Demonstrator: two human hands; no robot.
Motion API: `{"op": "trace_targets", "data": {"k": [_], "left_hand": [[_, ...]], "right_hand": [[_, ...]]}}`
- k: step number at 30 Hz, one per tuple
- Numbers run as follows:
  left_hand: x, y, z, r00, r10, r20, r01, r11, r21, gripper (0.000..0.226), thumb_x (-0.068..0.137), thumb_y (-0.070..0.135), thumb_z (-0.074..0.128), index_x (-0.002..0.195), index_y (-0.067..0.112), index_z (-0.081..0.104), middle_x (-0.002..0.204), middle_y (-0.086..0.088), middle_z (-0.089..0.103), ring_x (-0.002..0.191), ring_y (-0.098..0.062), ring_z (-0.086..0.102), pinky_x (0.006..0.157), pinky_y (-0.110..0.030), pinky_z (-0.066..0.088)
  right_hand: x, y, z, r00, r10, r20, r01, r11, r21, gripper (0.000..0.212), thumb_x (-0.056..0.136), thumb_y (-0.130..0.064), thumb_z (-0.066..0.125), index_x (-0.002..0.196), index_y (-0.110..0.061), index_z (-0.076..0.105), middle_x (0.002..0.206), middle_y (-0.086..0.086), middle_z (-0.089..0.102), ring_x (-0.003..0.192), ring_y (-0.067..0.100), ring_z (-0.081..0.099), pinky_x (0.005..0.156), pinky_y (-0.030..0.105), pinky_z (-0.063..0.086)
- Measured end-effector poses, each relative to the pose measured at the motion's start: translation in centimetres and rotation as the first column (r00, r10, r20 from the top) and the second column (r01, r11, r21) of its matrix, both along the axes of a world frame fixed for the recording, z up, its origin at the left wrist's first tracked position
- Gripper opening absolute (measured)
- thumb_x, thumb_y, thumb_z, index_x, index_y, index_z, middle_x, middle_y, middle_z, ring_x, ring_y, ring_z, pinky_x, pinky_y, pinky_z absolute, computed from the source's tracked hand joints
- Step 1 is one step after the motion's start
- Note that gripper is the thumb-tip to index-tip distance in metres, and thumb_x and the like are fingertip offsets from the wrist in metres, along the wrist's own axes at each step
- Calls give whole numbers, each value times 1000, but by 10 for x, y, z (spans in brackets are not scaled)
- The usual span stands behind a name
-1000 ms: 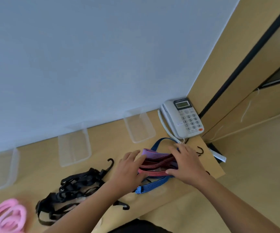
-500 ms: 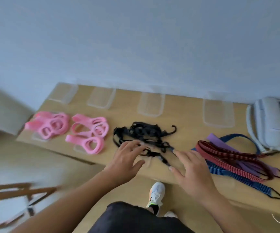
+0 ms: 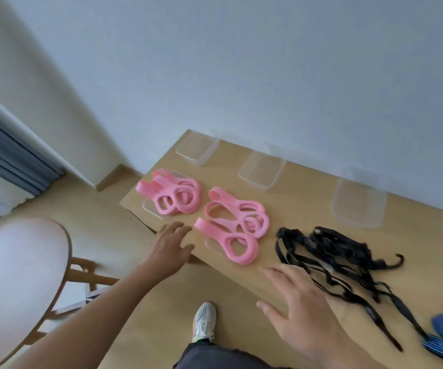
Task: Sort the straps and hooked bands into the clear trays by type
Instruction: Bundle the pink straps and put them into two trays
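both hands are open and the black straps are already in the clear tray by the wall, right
Not quite. The head view shows both the left hand and the right hand open, but the black straps lie tangled on the table, in front of the clear tray by the wall, not in it.

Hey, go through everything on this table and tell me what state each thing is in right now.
left hand, open, fingers at the table edge.
right hand, open, fingers spread, holding nothing.
pink loop straps, two loose piles on the table.
black hooked bands, tangled heap, unsorted.
three back clear trays, upright, empty.
blue band, partly out of frame.
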State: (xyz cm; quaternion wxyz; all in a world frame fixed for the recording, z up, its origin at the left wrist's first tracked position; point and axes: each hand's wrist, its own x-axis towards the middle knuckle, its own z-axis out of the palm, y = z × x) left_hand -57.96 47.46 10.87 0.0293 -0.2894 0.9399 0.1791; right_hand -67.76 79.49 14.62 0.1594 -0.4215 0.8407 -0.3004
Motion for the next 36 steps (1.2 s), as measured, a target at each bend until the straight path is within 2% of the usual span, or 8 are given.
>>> {"op": "trace_targets", "data": {"k": [3, 7, 17, 21, 25, 28, 32, 36], "left_hand": [[-18, -77, -16, 1000, -13, -13, 12, 999, -45, 48, 86, 16, 78, 133, 13, 67, 139, -17, 60, 130, -42, 51, 107, -53, 45], [-51, -133, -36, 946, -299, -123, 279, 948, -155, 59, 69, 1, 89, 121, 21, 70, 127, -14, 67, 111, -42, 61, 77, -55, 55], [-88, -176, -36, 697, -660, -279, 585, 749, -310, 24, 67, 23, 92, 87, 25, 80, 113, -1, 75, 106, -35, 66, 92, -49, 51], [-94, -169, 2, 707, -455, -542, 492, 867, -86, 24, 92, 31, 63, 93, 14, 80, 98, 1, 79, 94, -21, 69, 83, -35, 55], [-101, -163, 66, 760, -239, -604, 415, 894, 169, 21, 97, 28, 60, 97, 14, 76, 79, 10, 73, 73, -7, 67, 66, -26, 52], [-107, -160, 109, 784, -92, -614, 355, 877, 323, 12, 100, 17, 64, 96, 22, 74, 72, 10, 71, 70, -9, 71, 64, -18, 54], [-114, -154, 162, 779, 127, -614, 306, 778, 549, 16, 97, 33, 62, 99, 24, 75, 80, 3, 73, 71, -18, 72, 68, -32, 60], [-119, -151, 187, 816, 226, -532, 318, 594, 739, 29, 95, 37, 60, 114, 17, 71, 96, -6, 76, 85, -23, 73, 78, -35, 61]], "right_hand": [[3, -64, 8, 1000, -2, 16, 2, 1000, -15, 58, 83, -57, 57, 138, -40, 46, 124, -20, 52, 118, 4, 49, 101, 26, 45], [5, -143, 18, 1000, -27, 11, 27, 999, -17, 55, 83, -53, 60, 135, -42, 46, 122, -23, 51, 117, 4, 49, 102, 25, 44], [-12, -238, 15, 976, -203, 79, 194, 975, 104, 56, 85, -53, 61, 134, -28, 58, 136, -14, 52, 130, 7, 43, 106, 31, 40], [-27, -253, 18, 953, -266, 146, 257, 963, 78, 54, 82, -50, 64, 132, -32, 56, 132, -14, 55, 123, 9, 50, 100, 34, 47], [-54, -272, 41, 931, -283, 232, 304, 951, -59, 60, 90, -35, 71, 145, -32, 45, 141, -19, 49, 128, 2, 47, 108, 30, 42], [-79, -290, 72, 916, -257, 307, 324, 926, -192, 49, 93, -25, 68, 140, -30, 53, 129, -20, 59, 116, 0, 57, 99, 28, 51], [-105, -304, 111, 859, -200, 472, 423, 797, -431, 17, 96, -10, 64, 99, -24, 73, 87, -3, 75, 81, 16, 72, 76, 39, 60], [-125, -313, 145, 853, -89, 515, 415, 715, -563, 15, 96, -5, 63, 93, -14, 75, 77, 7, 73, 64, 21, 69, 67, 38, 61]]}}
